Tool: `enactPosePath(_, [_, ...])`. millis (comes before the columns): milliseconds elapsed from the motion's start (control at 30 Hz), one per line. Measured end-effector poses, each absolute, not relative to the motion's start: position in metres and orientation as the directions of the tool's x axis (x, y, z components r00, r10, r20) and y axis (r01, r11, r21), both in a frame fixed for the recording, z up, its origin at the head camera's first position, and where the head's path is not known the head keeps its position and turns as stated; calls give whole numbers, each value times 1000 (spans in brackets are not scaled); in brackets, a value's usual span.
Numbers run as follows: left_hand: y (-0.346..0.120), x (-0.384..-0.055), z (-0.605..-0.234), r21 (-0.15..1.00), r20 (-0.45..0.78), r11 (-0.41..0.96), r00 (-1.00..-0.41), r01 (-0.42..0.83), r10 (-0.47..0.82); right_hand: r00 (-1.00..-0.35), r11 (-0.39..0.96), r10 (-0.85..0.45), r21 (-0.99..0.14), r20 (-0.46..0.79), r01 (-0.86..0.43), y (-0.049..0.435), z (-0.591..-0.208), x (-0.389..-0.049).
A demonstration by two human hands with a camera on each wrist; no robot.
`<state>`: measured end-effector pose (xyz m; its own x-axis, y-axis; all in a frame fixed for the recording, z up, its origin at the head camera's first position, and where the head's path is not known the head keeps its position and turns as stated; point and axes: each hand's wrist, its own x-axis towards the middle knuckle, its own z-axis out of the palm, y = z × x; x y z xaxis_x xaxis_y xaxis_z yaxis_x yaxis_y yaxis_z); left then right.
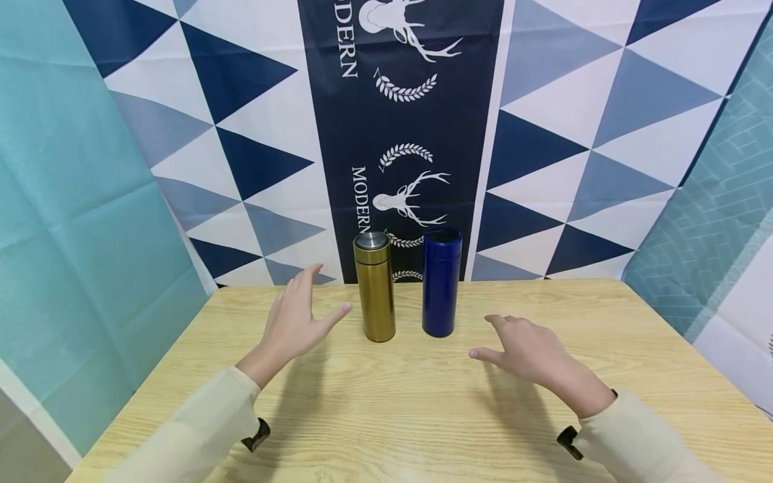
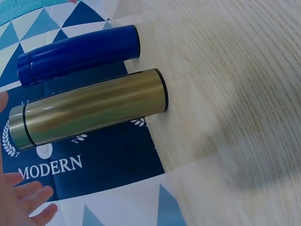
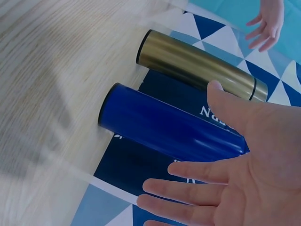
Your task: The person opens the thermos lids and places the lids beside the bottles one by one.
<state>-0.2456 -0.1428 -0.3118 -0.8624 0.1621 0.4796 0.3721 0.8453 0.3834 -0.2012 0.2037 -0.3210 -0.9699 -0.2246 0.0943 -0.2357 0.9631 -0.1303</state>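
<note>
On table point(image 1: 392, 402), gold flask point(image 1: 377, 292), blue flask point(image 1: 440, 285), backdrop point(image 1: 403, 124) behind (lettered "MODERN")

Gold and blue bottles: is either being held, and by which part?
Nothing is held. The left hand is apart from the gold bottle, and the right hand apart from the blue bottle.

I count, over my feed: one gold bottle point(image 1: 377, 295), one blue bottle point(image 1: 440, 292); bottles total two. One left grip point(image 1: 292, 322), one right grip point(image 1: 531, 347), bare hands; two. One desk point(image 1: 386, 409). Two sleeves point(image 1: 199, 419) point(image 1: 640, 436). Two black wrist fittings point(image 1: 258, 435) point(image 1: 570, 443). Head view: two printed stags point(image 1: 376, 16) point(image 1: 395, 202), the word MODERN point(image 1: 347, 40) point(image 1: 360, 201) twice.
</note>
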Motion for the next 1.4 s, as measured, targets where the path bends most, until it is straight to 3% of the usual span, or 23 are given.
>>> enactPosePath(467, [-131, -273, -295, 501, 531, 760, -840, 415, 109, -957, 951, -271, -128, 99, -283, 189, -318, -194])
enactPosePath(700, [-124, -284, -280, 491, 547, 760, -830, 426, 112, -946, 942, -292, -128, 139, -310, 182, -317, -193])
enactPosePath(1067, [-104, -297, -264, 447, 461, 791, -865, 418, 197, -907, 916, -282, -193, 312, -352, 178, -327, -189])
enactPosePath(1400, [-94, -300, -257, 431, 391, 802, -887, 413, 246, -900, 899, -276, -241, 339, -366, 169, -324, -192])
